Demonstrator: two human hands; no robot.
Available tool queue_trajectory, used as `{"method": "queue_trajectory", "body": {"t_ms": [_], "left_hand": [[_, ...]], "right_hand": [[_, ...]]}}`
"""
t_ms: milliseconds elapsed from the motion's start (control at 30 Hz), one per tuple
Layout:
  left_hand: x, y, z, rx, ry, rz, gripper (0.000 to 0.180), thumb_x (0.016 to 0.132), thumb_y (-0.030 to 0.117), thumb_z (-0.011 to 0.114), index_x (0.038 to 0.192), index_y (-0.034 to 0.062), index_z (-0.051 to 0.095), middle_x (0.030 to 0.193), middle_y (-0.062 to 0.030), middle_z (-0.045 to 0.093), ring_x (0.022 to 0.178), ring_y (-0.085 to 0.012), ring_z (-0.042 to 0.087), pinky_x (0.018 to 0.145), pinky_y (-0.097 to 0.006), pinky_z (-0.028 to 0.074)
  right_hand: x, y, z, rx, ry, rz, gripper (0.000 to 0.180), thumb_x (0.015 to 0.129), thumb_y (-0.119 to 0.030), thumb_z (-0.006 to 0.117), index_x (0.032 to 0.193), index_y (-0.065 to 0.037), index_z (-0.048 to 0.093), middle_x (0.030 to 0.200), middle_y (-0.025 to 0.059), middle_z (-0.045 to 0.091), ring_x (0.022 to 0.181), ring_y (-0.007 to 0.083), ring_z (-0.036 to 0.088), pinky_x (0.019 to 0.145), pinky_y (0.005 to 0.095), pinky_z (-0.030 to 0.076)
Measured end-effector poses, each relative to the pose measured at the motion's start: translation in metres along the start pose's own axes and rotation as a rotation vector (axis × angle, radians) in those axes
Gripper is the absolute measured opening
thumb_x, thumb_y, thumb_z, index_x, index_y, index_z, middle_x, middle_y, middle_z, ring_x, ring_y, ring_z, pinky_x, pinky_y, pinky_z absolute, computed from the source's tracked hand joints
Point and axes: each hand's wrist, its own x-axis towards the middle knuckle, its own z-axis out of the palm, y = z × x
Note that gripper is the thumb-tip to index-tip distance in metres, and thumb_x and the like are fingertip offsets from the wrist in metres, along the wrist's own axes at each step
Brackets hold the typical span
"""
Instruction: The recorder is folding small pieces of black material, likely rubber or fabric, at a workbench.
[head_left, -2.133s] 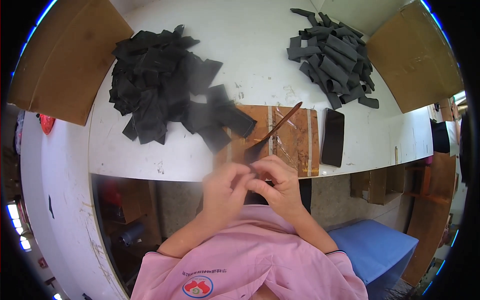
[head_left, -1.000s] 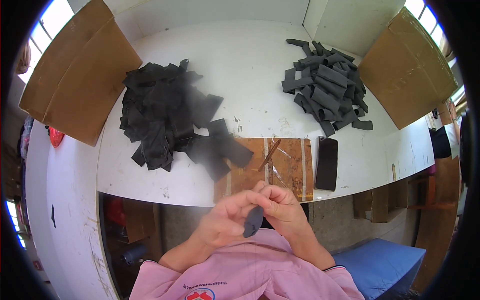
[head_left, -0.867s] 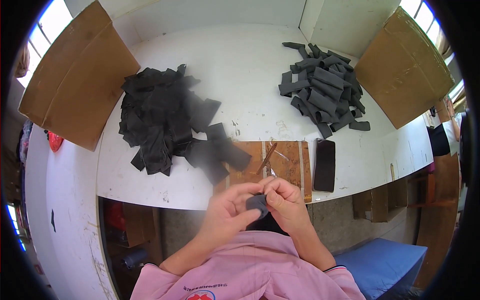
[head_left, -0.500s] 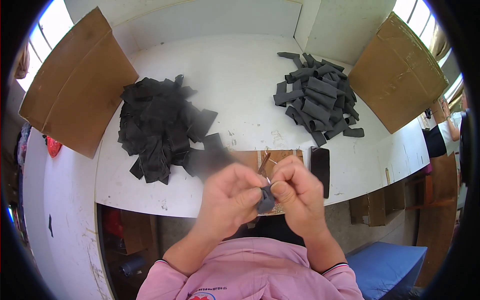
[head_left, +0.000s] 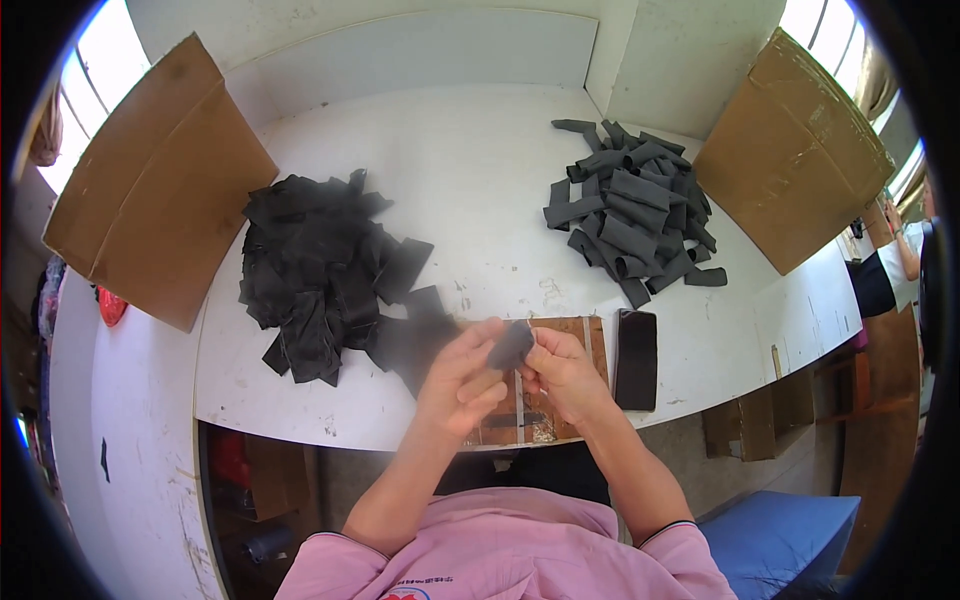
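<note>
A small dark grey piece of fabric [head_left: 511, 345] is held between my two hands above a wooden board. My left hand [head_left: 462, 378] grips its left side between thumb and fingers, the lower fingers curled loosely. At its right edge, my right hand [head_left: 566, 372] pinches it, fingers folded under the thumb. To the left lies a heap of flat black fabric pieces [head_left: 318, 262], its near part blurred beside my left hand. Farther off to the right is a heap of dark grey fabric tubes [head_left: 640, 205].
The wooden board [head_left: 592, 352] lies at the table's front edge under my hands. A black phone [head_left: 636, 360] lies just right of it. Cardboard boxes flank the white table at left [head_left: 160, 190] and right [head_left: 795, 150]. Another person [head_left: 895, 265] is at the far right.
My hands have moved slightly away from my body, and the fabric piece is now raised and turned between them. The brown pointed tool seen at my fingers no longer shows.
</note>
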Motion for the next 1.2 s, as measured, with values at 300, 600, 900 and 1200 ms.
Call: {"method": "queue_trajectory", "body": {"t_ms": [300, 600, 900, 1200], "left_hand": [[-0.013, 0.001, 0.022, 0.536, -0.252, 0.298, 0.044, 0.079, 0.011, 0.059, 0.116, -0.0028, 0.037, 0.071, -0.0071, 0.054, 0.038, -0.0046, 0.036, 0.036, -0.018, 0.026], [-0.004, 0.006, 0.026, 1.414, -0.096, 0.852, 0.023, 0.08, 0.006, 0.052, 0.102, 0.0005, 0.051, 0.097, -0.0074, 0.055, 0.092, -0.0178, 0.05, 0.079, -0.027, 0.041], [-0.014, 0.005, 0.034, 0.564, -0.074, 0.704, 0.012, 0.076, 0.008, 0.062, 0.084, 0.0031, 0.055, 0.092, -0.0122, 0.056, 0.089, -0.0196, 0.05, 0.081, -0.033, 0.039], [0.011, 0.004, 0.033, 0.91, -0.312, 0.507, 0.017, 0.068, 0.011, 0.07, 0.076, 0.0014, 0.058, 0.084, -0.0097, 0.059, 0.08, -0.0161, 0.054, 0.073, -0.027, 0.041]], "right_hand": [[0.003, -0.027, 0.001, -0.235, -0.209, -0.248, 0.015, 0.085, -0.015, 0.048, 0.074, -0.004, 0.049, 0.063, -0.0012, 0.046, 0.058, 0.0066, 0.043, 0.054, 0.02, 0.035], [0.002, -0.01, -0.003, -0.637, 0.162, -0.391, 0.014, 0.082, -0.014, 0.05, 0.08, 0.0, 0.054, 0.065, 0.0079, 0.052, 0.061, 0.0152, 0.051, 0.058, 0.0272, 0.041], [-0.022, -0.06, 0.019, -1.581, 0.027, -0.929, 0.022, 0.071, -0.023, 0.061, 0.07, -0.003, 0.052, 0.068, 0.006, 0.052, 0.068, 0.0221, 0.053, 0.054, 0.0328, 0.042], [-0.006, -0.016, -0.004, -1.275, 0.091, -0.797, 0.022, 0.073, -0.026, 0.06, 0.07, -0.006, 0.053, 0.062, 0.0079, 0.054, 0.058, 0.0243, 0.055, 0.046, 0.0355, 0.041]]}}
